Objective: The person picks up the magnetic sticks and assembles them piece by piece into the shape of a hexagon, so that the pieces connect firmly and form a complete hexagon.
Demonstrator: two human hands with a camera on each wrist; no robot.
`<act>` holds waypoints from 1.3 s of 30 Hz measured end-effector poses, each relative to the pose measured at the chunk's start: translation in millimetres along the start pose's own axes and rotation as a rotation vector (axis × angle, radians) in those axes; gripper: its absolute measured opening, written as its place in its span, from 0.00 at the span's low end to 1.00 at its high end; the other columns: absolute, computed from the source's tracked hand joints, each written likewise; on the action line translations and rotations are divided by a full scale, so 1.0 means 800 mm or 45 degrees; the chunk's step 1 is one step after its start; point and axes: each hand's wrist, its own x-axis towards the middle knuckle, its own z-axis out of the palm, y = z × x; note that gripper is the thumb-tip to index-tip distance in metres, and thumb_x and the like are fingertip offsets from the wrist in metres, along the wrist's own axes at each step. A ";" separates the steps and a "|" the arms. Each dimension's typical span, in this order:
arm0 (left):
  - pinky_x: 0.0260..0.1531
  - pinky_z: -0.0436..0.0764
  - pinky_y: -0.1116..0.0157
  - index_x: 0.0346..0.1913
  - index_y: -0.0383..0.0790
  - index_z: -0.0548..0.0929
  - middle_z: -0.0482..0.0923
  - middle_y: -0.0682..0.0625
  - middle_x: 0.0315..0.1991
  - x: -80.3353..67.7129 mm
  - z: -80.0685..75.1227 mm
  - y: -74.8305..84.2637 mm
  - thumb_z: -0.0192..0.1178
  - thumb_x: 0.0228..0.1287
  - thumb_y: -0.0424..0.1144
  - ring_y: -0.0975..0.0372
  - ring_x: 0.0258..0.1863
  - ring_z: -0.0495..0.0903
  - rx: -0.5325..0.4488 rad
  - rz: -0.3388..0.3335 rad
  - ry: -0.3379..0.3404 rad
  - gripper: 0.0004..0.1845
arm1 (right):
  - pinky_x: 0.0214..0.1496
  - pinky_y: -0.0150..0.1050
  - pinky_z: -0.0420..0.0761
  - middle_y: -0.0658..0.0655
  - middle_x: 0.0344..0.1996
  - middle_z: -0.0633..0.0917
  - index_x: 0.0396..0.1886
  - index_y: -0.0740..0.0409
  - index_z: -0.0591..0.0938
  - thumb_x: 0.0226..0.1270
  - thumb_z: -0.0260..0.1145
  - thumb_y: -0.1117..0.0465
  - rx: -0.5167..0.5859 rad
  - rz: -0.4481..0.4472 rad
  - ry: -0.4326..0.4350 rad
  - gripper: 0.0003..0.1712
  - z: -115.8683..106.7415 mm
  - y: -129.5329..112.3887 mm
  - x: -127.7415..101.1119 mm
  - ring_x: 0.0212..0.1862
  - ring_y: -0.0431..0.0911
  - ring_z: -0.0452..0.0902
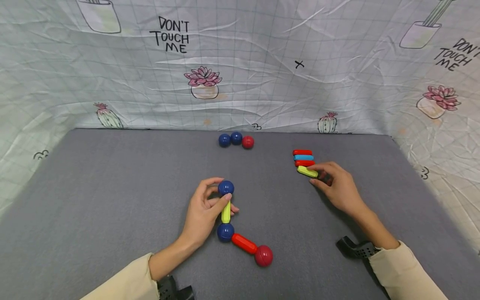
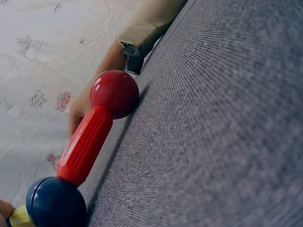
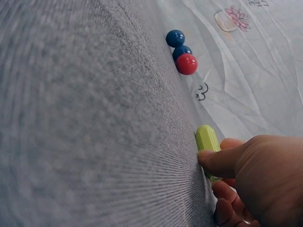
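Now, left hand: the left hand [image 1: 204, 212] holds the chain steady, thumb and fingers pinching the yellow-green plastic rod [image 1: 226, 211] just under the top dark blue plastic ball [image 1: 226, 187].
Chain so far: top blue ball, yellow-green rod, lower dark blue ball [image 1: 225, 232], glossy red plastic rod [image 1: 244, 243], glossy red plastic ball [image 1: 263, 255]; all joined and lying on the grey fabric worktop [image 1: 112, 200], with a bend at the lower blue ball.
Right hand: the right hand [image 1: 335, 185] has its grip closed on a loose yellow-green plastic rod [image 1: 307, 171], the nearest one of the stack; thumb on top, other fingers behind.
Stack: two red rods and one light blue plastic rod [image 1: 303, 157] lie side by side, just beyond the right hand.
Spare balls: two blue and one red ball [image 1: 248, 142] in a row at the far edge, near the printed cloth wall [image 1: 240, 62].
Step in hand, I judge: taking the next rod for the chain.
Next move calls for: prob. lift the rod free w/o dragging its neighbours, then bring one end to a ball while the left hand keeps the chain from turning.
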 end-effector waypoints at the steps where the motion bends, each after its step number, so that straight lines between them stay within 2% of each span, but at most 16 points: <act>1: 0.31 0.84 0.58 0.62 0.32 0.64 0.71 0.34 0.42 0.000 0.000 0.000 0.58 0.68 0.31 0.48 0.28 0.84 0.004 0.013 -0.003 0.23 | 0.26 0.31 0.71 0.54 0.37 0.80 0.48 0.56 0.84 0.53 0.73 0.71 -0.008 -0.004 0.000 0.21 0.000 0.000 0.000 0.30 0.42 0.70; 10: 0.32 0.84 0.58 0.65 0.33 0.68 0.69 0.34 0.42 -0.001 -0.002 -0.003 0.57 0.68 0.30 0.47 0.28 0.83 0.019 0.064 -0.038 0.24 | 0.24 0.32 0.72 0.52 0.30 0.81 0.47 0.56 0.84 0.53 0.73 0.72 -0.012 -0.007 -0.002 0.20 0.001 -0.004 0.000 0.25 0.41 0.71; 16: 0.31 0.83 0.58 0.65 0.33 0.68 0.69 0.34 0.41 -0.001 -0.001 -0.003 0.58 0.68 0.30 0.46 0.29 0.83 0.022 0.062 -0.042 0.24 | 0.33 0.32 0.77 0.52 0.37 0.82 0.50 0.54 0.83 0.59 0.70 0.70 0.016 0.029 -0.054 0.19 -0.003 -0.017 0.005 0.35 0.41 0.74; 22: 0.31 0.84 0.58 0.65 0.33 0.68 0.71 0.34 0.42 -0.001 -0.001 -0.003 0.58 0.68 0.31 0.46 0.28 0.83 0.030 0.046 -0.030 0.24 | 0.41 0.33 0.78 0.51 0.47 0.83 0.53 0.50 0.82 0.64 0.67 0.65 0.190 0.082 -0.154 0.17 -0.002 -0.037 0.020 0.43 0.43 0.77; 28: 0.31 0.83 0.56 0.65 0.33 0.68 0.72 0.30 0.40 -0.001 -0.002 -0.003 0.57 0.69 0.32 0.47 0.28 0.83 0.048 0.043 -0.029 0.23 | 0.42 0.36 0.79 0.48 0.48 0.82 0.52 0.48 0.82 0.65 0.66 0.66 0.394 0.095 -0.264 0.17 0.009 -0.061 0.036 0.46 0.42 0.77; 33: 0.31 0.83 0.59 0.65 0.32 0.67 0.73 0.29 0.39 -0.001 -0.001 -0.002 0.56 0.70 0.31 0.49 0.28 0.83 0.043 0.041 -0.035 0.23 | 0.43 0.38 0.80 0.48 0.48 0.82 0.51 0.48 0.83 0.65 0.65 0.66 0.475 0.080 -0.326 0.16 0.021 -0.081 0.045 0.47 0.42 0.76; 39: 0.32 0.83 0.60 0.66 0.32 0.65 0.74 0.29 0.40 -0.001 -0.001 0.000 0.54 0.71 0.31 0.48 0.29 0.83 0.051 0.034 -0.043 0.23 | 0.42 0.41 0.80 0.46 0.48 0.81 0.51 0.46 0.83 0.66 0.65 0.64 0.505 0.053 -0.385 0.16 0.034 -0.100 0.053 0.47 0.42 0.75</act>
